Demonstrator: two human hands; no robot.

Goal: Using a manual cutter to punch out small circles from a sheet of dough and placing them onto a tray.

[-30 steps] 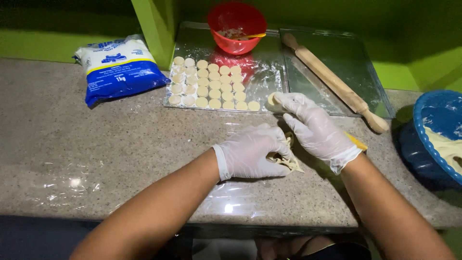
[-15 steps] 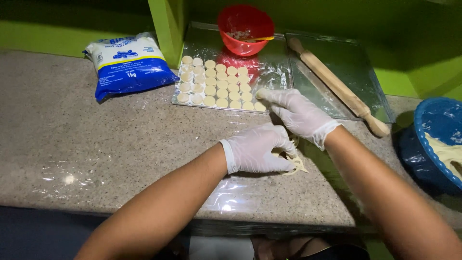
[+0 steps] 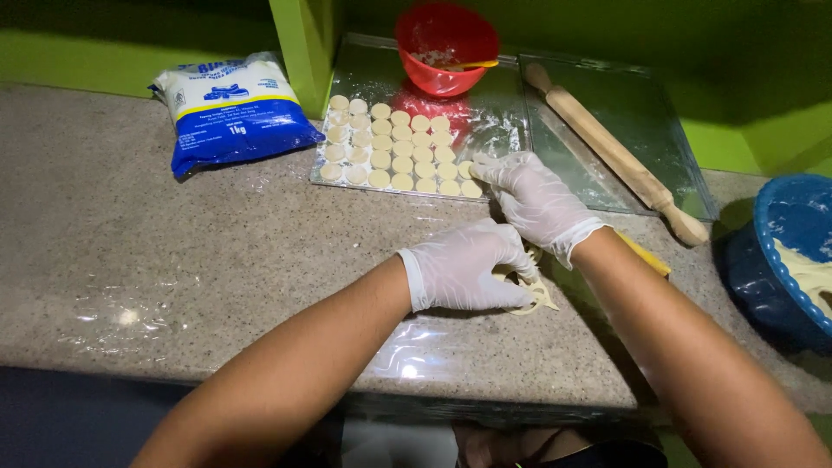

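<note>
Both my hands wear white gloves. My left hand (image 3: 468, 267) lies curled over a thin sheet of pale dough scraps (image 3: 539, 297) on the stone counter (image 3: 173, 260), fingers closed on it. My right hand (image 3: 533, 199) reaches to the near right corner of the rows of small round dough discs (image 3: 394, 147) on a clear plastic sheet (image 3: 494, 121), its fingertips at the last disc (image 3: 472, 171). Whether it pinches that disc is hidden by the glove.
A blue and white flour bag (image 3: 232, 108) lies at the back left. A red bowl (image 3: 445, 45) with a spoon stands behind the discs. A wooden rolling pin (image 3: 615, 152) lies on a glass board. A blue bowl (image 3: 793, 251) with dough sits at right. A green post (image 3: 303, 48) rises behind.
My right hand has moved from the dough scraps up to the corner of the disc rows. My left hand has stayed on the dough sheet. The view has shifted slightly.
</note>
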